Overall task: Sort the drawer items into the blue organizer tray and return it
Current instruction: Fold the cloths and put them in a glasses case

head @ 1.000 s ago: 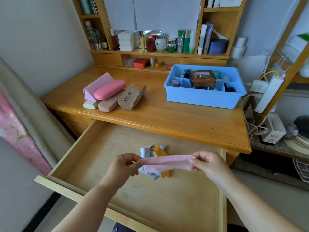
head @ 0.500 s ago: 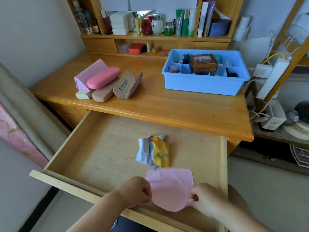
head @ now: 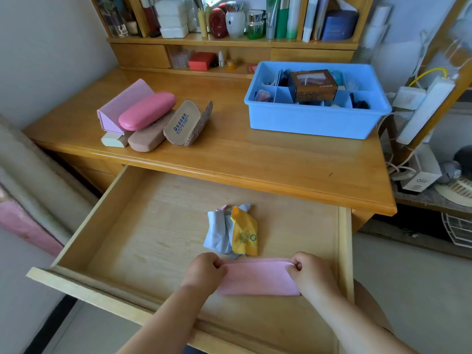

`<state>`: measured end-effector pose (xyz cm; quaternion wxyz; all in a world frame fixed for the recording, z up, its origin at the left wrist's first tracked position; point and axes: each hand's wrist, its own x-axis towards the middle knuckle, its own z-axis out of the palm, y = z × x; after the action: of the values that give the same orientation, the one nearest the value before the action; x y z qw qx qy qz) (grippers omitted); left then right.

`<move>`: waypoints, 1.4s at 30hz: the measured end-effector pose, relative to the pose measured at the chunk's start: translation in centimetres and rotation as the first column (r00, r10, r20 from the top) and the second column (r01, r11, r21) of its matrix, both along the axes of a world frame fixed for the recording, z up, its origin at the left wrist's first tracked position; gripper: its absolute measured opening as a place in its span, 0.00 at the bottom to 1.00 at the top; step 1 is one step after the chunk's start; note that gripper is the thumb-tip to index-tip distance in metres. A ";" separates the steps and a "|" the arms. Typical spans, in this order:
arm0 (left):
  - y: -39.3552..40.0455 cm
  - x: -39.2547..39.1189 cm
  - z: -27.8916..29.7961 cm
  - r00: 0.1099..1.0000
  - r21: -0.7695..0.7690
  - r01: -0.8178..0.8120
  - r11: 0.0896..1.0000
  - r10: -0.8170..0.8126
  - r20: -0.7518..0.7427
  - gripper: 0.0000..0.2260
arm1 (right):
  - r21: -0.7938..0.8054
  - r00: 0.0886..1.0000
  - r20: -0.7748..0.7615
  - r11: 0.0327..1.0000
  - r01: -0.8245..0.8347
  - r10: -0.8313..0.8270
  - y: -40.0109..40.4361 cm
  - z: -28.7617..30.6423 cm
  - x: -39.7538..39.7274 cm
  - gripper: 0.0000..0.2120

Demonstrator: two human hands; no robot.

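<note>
A pink cloth point(head: 258, 278) lies folded in half on the floor of the open wooden drawer point(head: 143, 233). My left hand point(head: 204, 272) pinches its upper left corner and my right hand point(head: 310, 273) pinches its upper right corner. Just behind it sit a crumpled pale blue cloth point(head: 218, 232) and a yellow cloth point(head: 245, 235) with a printed logo. The blue organizer tray point(head: 314, 121) stands on the desk at the right, with a brown box point(head: 314, 85) and small items in its compartments.
Several glasses cases point(head: 150, 118) lie on the desk's left side, one brown case open. Shelves behind hold bottles and boxes. Power strips and cables hang off the desk's right edge point(head: 424, 108). A padded surface borders the drawer on the left.
The pink cloth was held stretched in the air, then laid flat in the drawer; now its near edge is folded over to the far edge, both hands moved to the fold's top corners.
</note>
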<state>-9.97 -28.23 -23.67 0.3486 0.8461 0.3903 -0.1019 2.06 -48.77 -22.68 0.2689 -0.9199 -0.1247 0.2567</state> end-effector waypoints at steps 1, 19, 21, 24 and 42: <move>0.0 0.1 -0.2 1.000 0.010 -0.004 1.000 0.004 -0.004 0.11 | -0.007 1.000 -0.002 1.000 0.005 -0.005 0.1 -0.2 0.2 0.08; -0.3 0.9 -0.8 1.000 0.084 0.027 0.996 -0.027 -0.001 0.04 | -0.123 0.993 0.106 0.992 -0.034 0.047 1.2 -1.8 1.5 0.05; -0.3 0.9 -0.7 0.999 0.115 0.040 0.993 -0.043 0.016 0.04 | -0.218 0.960 0.185 0.961 -0.169 0.211 1.4 -1.5 1.5 0.04; -0.5 1.1 -0.5 0.995 0.161 0.095 0.982 -0.094 -0.017 0.07 | -0.333 0.911 0.187 0.896 -0.293 0.368 2.0 -1.0 1.8 0.07; 0.1 -1.5 7.5 0.933 -0.009 0.213 0.977 -0.201 0.299 0.07 | 0.173 0.955 -0.007 0.941 -0.290 0.296 -2.2 4.4 1.1 0.07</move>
<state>-11.42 -28.17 -16.12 0.4077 0.8808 0.2402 -0.0180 3.14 -50.93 -18.27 0.3070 -0.8606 -0.2772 0.2972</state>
